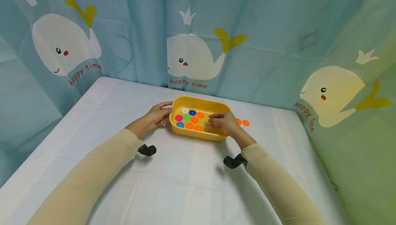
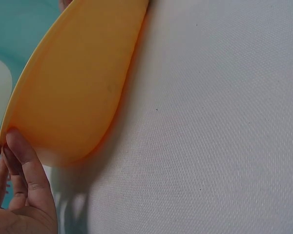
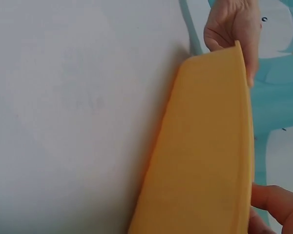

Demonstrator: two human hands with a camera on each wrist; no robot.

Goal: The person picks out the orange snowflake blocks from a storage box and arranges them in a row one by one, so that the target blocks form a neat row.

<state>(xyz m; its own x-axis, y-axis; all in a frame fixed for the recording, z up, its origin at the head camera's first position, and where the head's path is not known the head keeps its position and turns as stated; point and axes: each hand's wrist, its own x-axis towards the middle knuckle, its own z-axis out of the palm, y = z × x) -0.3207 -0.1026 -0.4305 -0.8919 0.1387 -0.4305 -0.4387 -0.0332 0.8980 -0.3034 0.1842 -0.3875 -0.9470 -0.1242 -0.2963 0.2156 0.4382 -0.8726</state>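
the white table (image 1: 185, 177) carries a yellow basin (image 1: 201, 135) (two orange flower-shaped discs (image 1: 245, 123) lie beside it).

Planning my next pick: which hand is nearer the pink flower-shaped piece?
Left. The left hand holds the yellow tray at its left end, just across the wall from the pink piece; the right hand is over the tray's right side.

One tub (image 1: 198, 135) sitting between left grip (image 1: 157, 115) and right grip (image 1: 226, 122), nine discs (image 1: 189, 125) lying between them, two discs (image 1: 245, 123) showing past right grip, three whales (image 1: 195, 58) showing beyond both.
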